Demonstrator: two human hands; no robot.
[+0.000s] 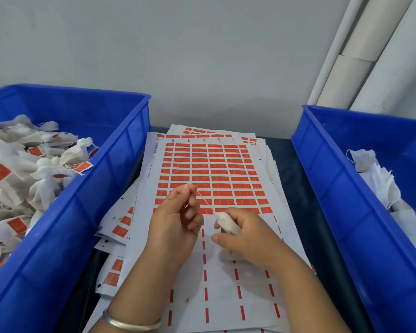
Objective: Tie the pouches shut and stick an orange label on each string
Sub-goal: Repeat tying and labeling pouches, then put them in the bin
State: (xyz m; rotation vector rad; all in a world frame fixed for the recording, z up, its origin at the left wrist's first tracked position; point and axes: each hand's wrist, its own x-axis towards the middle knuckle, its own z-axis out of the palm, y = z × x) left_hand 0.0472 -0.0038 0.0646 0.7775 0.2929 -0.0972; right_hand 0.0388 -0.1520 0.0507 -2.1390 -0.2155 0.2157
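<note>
Pouch (227,223) gripped in R hand (247,239), string (202,199) pinched taut by L hand (178,219).

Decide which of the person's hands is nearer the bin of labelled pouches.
Left. The left hand pinches the string closer to that bin; the right hand, holding a pouch, lies farther right.

Dark table (296,164), two blue bins (94,188) (360,200), label sheets (207,174) stacked between

**Even, soft light; wide-angle bend at the edges**

Diffuse light falls from above, bright and free of glare. Faint shadows lie beneath the hands on the label sheet (216,179). Left and right of it, straight lines bow outward. Detail is slightly soft throughout.
</note>
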